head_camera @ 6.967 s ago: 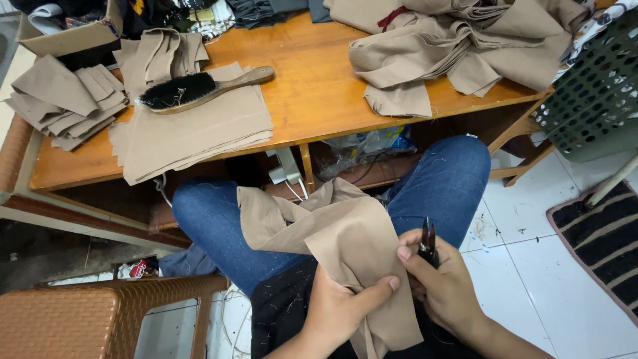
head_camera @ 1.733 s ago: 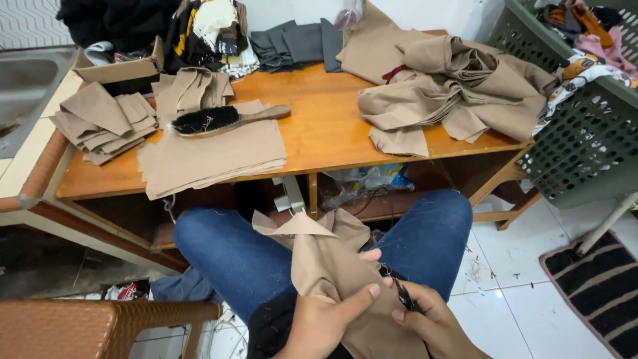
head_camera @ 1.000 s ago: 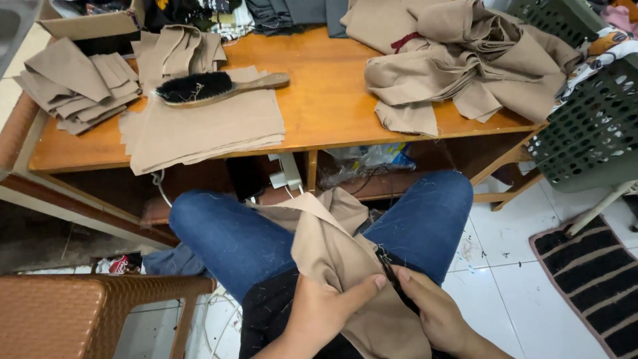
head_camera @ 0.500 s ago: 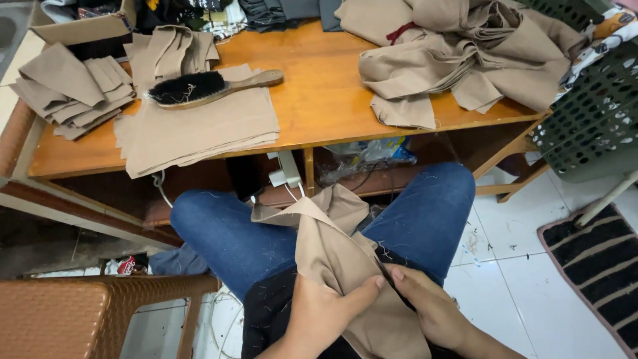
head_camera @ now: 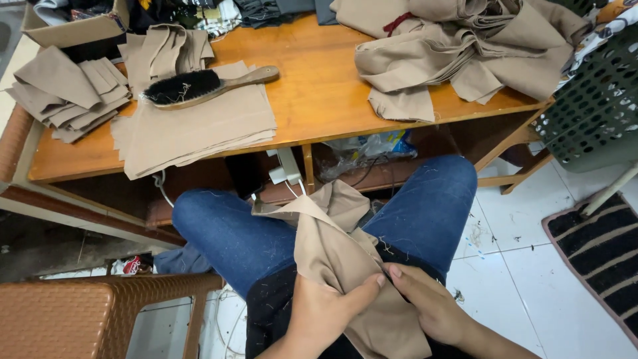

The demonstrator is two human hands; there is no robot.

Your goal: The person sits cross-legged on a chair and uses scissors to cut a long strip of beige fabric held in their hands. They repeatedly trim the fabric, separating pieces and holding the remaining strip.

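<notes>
1. Woven brown chair [head_camera: 100, 312], at 8 o'clock in the view, stands beside my left knee.
2. Folded tan pieces [head_camera: 66, 96] lie at 10 o'clock on the wooden table [head_camera: 319, 86]; just right of them a flat tan stack [head_camera: 199, 126] carries a black-bristled brush [head_camera: 199, 86] with a wooden handle.
3. My left hand [head_camera: 325, 312], at 6 o'clock, is closed on the tan cloth piece [head_camera: 339, 252], thumb pressed over its front fold.
4. The tan cloth piece lies across my lap, between my blue-jeaned thighs, its upper corner pointing toward 12 o'clock.
5. My right hand [head_camera: 428, 302], touching the cloth's right edge, is narrowed to a pinch; I cannot tell whether it holds a tool.
6. A heap of tan garments [head_camera: 465, 53] sits at 1 o'clock on the table.
7. A green plastic basket [head_camera: 595, 106] stands at 2 o'clock; a striped mat [head_camera: 598, 252] lies at 4 o'clock.
</notes>
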